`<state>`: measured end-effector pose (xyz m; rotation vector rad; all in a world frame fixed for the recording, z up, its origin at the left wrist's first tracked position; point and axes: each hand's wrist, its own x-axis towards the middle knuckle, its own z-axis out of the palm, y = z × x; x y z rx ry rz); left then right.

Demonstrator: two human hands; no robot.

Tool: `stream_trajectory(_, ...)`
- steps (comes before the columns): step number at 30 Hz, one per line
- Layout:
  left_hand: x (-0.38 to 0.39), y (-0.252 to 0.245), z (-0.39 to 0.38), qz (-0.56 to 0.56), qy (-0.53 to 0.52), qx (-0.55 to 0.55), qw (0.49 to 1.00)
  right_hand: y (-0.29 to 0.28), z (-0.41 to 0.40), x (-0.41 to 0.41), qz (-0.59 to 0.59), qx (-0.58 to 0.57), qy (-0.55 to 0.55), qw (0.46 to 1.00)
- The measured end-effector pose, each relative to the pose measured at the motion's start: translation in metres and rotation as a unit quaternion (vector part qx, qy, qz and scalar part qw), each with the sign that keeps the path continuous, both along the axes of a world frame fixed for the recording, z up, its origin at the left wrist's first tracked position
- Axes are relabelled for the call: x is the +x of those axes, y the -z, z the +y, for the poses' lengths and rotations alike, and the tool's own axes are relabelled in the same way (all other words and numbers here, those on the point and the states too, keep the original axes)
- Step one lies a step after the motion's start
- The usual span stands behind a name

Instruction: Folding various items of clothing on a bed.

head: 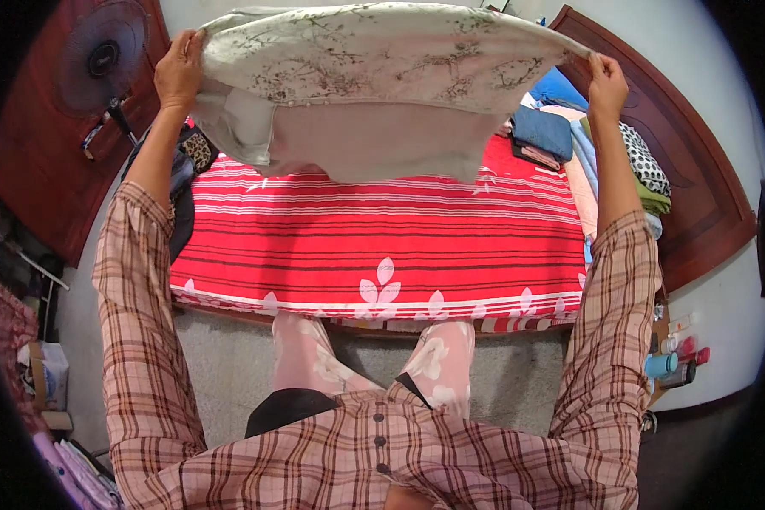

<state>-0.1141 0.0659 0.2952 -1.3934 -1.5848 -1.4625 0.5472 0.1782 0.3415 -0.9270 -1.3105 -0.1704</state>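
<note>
A pale garment (370, 57) with a dark branch-and-blossom print hangs stretched between my two hands above the bed. My left hand (178, 70) grips its left end, and my right hand (607, 86) pinches the drawn-out right corner. Its lower part is plain grey cloth, with a few small buttons visible along the join. Both arms reach forward, held wide apart. Below the garment lies a red bedspread (382, 236) with white and dark stripes and pale leaf shapes. The garment hides the far part of the bed.
Folded clothes, including blue denim (542, 134) and a black-dotted white cloth (644, 159), are stacked at the bed's right, beside a dark wooden headboard (695, 191). Dark clothes (182, 210) lie at the left edge. A fan (104, 60) stands far left. Bottles (662, 364) sit lower right.
</note>
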Motion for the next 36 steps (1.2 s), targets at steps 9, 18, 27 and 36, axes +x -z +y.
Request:
stream_trajectory(9,0.053,0.194,-0.075,0.072,0.175,-0.161,0.969,0.273,-0.077,0.087,0.012,-0.299,-0.159,0.941)
stream_trajectory(18,0.087,0.300,-0.192,0.299,0.296,-0.380,0.824,0.385,-0.192,0.097,-0.168,-0.374,-0.056,0.910)
stream_trajectory(27,0.071,0.315,-0.209,0.357,0.283,-0.449,0.768,0.376,-0.209,0.100,-0.253,-0.350,-0.041,0.901)
stream_trajectory(36,0.031,0.272,-0.210,0.441,0.220,-0.410,0.767,0.370,-0.249,0.081,-0.373,-0.336,-0.053,0.863)
